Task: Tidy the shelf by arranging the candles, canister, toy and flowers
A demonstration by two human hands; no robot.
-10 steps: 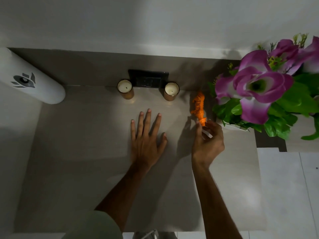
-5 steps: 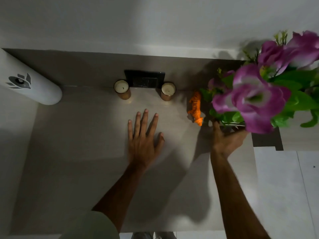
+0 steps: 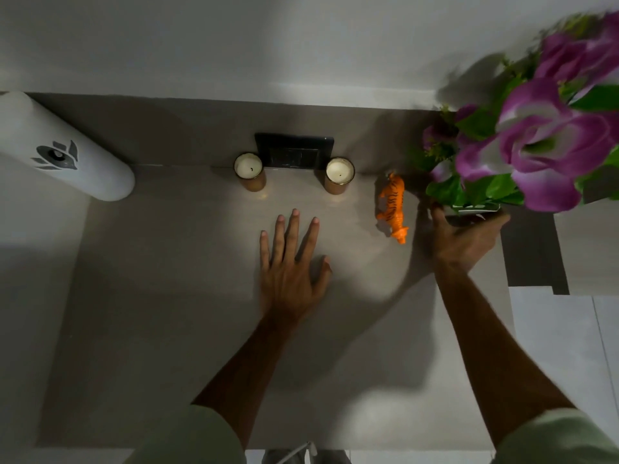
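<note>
Two candles in copper holders stand at the back of the shelf, one on each side of a black wall plate. An orange toy tiger stands to their right. A white canister with a grey emblem is at the far left. Purple flowers with green leaves fill the right edge. My right hand is closed around the flowers' white pot, mostly hidden by leaves. My left hand lies flat on the shelf, fingers spread, holding nothing.
A black wall plate sits on the back wall between the candles. The white wall runs behind the shelf. The shelf's right edge drops to a tiled floor. The shelf's front edge is at the bottom of the view.
My right hand left the toy tiger and took hold of the flower pot, which has shifted right and back. My left hand has stayed flat on the shelf.
</note>
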